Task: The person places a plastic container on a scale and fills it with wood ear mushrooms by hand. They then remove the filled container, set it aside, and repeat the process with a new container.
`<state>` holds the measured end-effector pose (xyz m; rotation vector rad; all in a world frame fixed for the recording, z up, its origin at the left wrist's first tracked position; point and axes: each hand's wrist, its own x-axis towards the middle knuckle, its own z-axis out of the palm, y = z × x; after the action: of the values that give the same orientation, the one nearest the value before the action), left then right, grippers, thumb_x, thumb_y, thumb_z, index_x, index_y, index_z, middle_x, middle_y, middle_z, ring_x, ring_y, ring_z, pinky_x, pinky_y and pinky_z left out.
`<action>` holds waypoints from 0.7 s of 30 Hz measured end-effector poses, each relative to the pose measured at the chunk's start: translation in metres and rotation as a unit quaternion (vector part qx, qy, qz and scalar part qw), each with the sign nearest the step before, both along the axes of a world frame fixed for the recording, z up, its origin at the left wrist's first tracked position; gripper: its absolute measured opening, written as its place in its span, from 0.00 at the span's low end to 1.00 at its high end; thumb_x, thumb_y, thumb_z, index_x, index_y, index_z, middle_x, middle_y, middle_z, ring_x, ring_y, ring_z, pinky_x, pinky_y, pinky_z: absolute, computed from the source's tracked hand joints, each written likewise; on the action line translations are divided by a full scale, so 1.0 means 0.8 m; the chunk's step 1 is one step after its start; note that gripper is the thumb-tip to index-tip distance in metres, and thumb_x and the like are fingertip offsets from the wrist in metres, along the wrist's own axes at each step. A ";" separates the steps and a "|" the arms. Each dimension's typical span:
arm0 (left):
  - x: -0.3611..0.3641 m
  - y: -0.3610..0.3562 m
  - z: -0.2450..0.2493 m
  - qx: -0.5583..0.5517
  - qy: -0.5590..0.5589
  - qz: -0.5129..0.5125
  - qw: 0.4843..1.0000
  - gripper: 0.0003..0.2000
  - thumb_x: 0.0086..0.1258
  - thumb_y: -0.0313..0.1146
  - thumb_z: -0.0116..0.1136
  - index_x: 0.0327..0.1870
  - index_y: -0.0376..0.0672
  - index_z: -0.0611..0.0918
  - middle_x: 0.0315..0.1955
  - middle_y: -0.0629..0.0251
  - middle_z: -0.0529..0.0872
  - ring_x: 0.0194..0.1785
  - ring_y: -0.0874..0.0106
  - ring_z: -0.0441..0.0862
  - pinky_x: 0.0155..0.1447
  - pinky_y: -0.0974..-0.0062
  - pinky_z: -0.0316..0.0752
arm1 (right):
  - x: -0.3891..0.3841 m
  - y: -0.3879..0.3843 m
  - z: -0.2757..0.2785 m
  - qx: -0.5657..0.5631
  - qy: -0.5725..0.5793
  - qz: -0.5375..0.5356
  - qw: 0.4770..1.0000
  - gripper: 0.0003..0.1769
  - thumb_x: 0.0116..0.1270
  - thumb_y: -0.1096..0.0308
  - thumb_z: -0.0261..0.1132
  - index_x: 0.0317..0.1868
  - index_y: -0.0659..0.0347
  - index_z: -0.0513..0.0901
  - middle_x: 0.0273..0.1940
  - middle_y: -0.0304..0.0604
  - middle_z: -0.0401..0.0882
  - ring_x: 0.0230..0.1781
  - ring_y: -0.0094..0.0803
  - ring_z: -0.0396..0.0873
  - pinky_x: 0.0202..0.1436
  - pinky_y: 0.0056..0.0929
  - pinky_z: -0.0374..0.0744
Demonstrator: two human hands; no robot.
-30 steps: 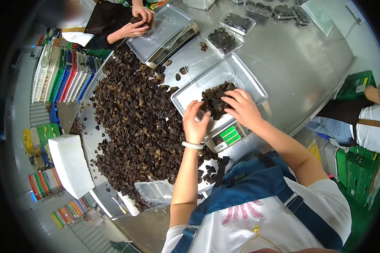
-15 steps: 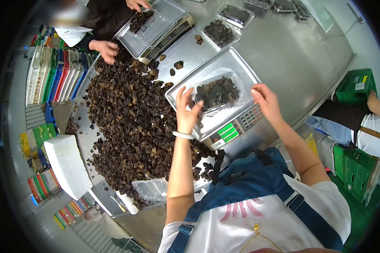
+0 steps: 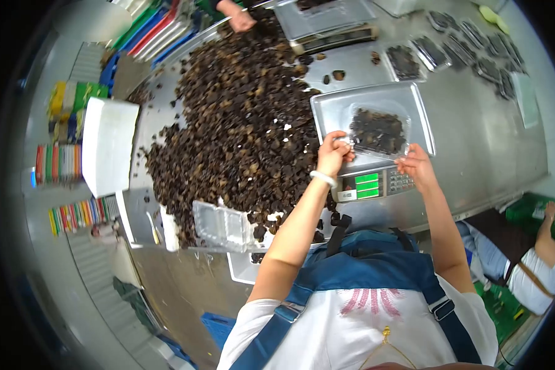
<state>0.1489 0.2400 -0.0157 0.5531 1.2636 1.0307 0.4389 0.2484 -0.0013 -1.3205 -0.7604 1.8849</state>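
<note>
A clear plastic clamshell box filled with dark dried mushrooms sits on the metal tray of a weighing scale with a green display. My left hand, with a white bracelet on the wrist, pinches the box's near left corner. My right hand grips its near right corner. A large heap of loose dark mushrooms covers the steel table to the left of the scale.
A stack of empty clear boxes lies at the heap's near edge. Several filled boxes stand at the far right. Another person's hand and a second scale are at the far side. A white foam block is at left.
My head has turned, so the whole scene has rotated. My hands left the mushrooms in the box and now hold its near corners. The other person's hand moved onto the heap.
</note>
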 end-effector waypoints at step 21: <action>-0.307 -0.427 -0.029 -0.204 0.703 0.011 0.682 0.07 0.63 0.31 0.68 0.34 0.39 0.83 0.37 0.51 0.88 0.45 0.49 0.87 0.51 0.54 0.81 | -0.026 0.019 0.033 0.139 -0.092 0.006 0.986 0.18 0.77 0.63 0.65 0.62 0.60 0.78 0.54 0.44 0.85 0.49 0.28 0.83 0.50 0.26 0.82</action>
<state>-0.0964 -0.1020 -0.0386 1.0248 2.7606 0.0950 0.4185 0.2634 0.0253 -1.3214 -1.0863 1.6107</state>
